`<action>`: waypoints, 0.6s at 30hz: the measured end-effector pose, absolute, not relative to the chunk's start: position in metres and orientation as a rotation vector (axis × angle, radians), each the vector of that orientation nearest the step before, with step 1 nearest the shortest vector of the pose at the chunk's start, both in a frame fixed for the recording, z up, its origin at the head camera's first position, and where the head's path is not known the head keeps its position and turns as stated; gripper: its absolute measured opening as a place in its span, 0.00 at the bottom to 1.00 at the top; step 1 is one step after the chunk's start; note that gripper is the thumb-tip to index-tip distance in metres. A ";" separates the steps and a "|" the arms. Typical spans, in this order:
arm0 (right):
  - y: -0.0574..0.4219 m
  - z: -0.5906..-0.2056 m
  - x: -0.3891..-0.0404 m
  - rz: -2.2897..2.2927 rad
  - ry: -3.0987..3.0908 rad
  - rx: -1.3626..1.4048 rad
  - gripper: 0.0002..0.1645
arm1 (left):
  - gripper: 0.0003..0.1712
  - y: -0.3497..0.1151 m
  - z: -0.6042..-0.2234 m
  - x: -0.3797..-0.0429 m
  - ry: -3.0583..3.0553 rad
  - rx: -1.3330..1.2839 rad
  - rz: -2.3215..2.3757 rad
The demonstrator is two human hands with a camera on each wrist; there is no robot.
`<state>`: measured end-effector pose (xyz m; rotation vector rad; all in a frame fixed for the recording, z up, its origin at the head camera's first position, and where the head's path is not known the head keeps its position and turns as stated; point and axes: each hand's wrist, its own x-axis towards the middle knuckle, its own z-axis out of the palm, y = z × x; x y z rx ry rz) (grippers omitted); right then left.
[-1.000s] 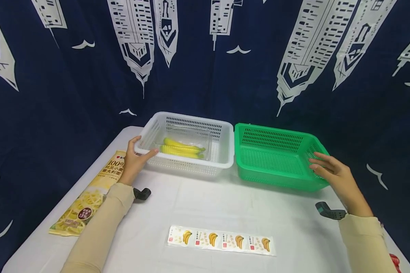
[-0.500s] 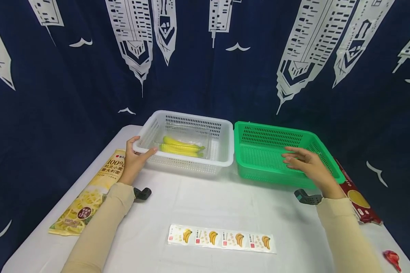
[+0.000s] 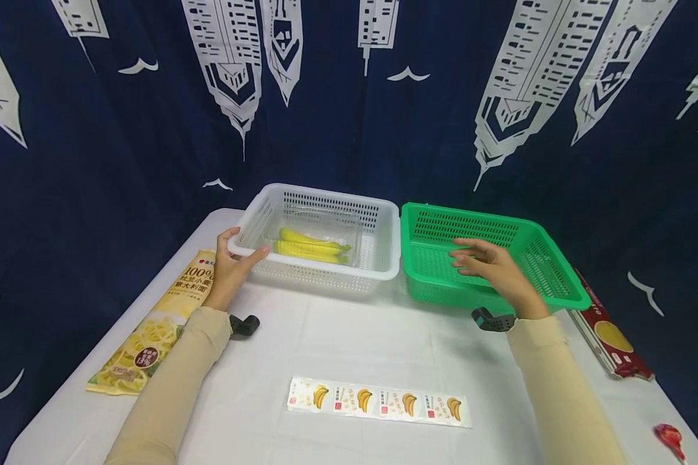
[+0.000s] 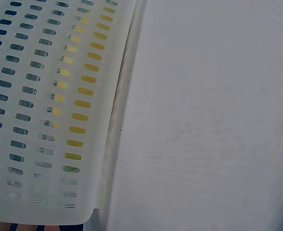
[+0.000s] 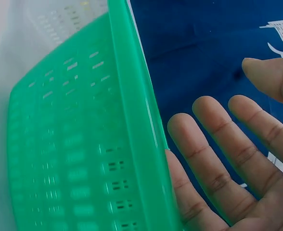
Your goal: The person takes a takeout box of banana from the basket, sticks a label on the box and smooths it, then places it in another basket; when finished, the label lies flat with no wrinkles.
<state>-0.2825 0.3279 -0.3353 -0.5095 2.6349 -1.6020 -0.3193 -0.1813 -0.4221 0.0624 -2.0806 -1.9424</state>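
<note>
As the left hand [image 3: 227,274] grips a corner of the white basket [image 3: 314,275], beside the green basket [image 3: 442,289], the right hand [image 3: 491,263] hangs loosely spread, holding nothing; both baskets look light, stiff, easiest by the rim.

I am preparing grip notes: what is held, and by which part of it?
The left hand holds the white basket by the rim at its near left corner; the right hand holds nothing.

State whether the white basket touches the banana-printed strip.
Apart. The head view shows a wide stretch of white table surface between the white basket and the banana-printed strip.
</note>
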 end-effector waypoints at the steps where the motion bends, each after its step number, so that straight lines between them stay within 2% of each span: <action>1: 0.325 -0.335 -0.284 -1.600 2.635 -0.506 0.34 | 0.51 -0.181 -0.422 -0.319 -2.080 0.064 -1.945; 18: 0.279 -0.330 -0.311 -1.576 2.594 -0.468 0.33 | 0.51 -0.182 -0.422 -0.321 -2.100 0.080 -1.922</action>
